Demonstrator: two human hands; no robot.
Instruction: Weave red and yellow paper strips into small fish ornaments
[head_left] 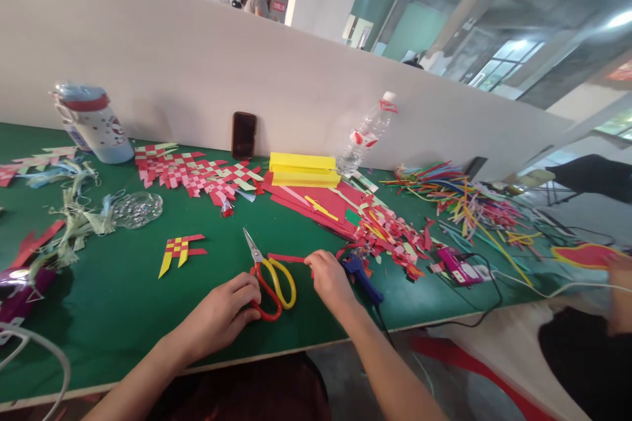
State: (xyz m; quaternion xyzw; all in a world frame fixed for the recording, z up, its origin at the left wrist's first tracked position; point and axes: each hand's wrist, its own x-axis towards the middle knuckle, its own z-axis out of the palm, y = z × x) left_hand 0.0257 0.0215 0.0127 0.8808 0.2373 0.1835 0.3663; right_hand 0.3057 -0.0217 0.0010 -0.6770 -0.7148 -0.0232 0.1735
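My left hand [224, 311] rests on the green table [123, 289] with its fingers curled around the red handle of a pair of scissors [268, 276], whose other loop is yellow and whose blades point away. My right hand [328, 278] pinches the end of a thin red paper strip [286, 257] lying just beyond the scissors. A small woven red and yellow piece [178, 250] lies to the left of the scissors.
Woven red and pale green mats [195, 174], yellow blocks [302, 169], a dark phone [243, 135], a plastic bottle [365, 134] and a lidded jar [93, 121] stand along the white partition [197, 65]. Paper scraps [390, 233], a blue glue gun [363, 276] and colored strips [459, 197] lie right. Another person's arm [619, 296] is far right.
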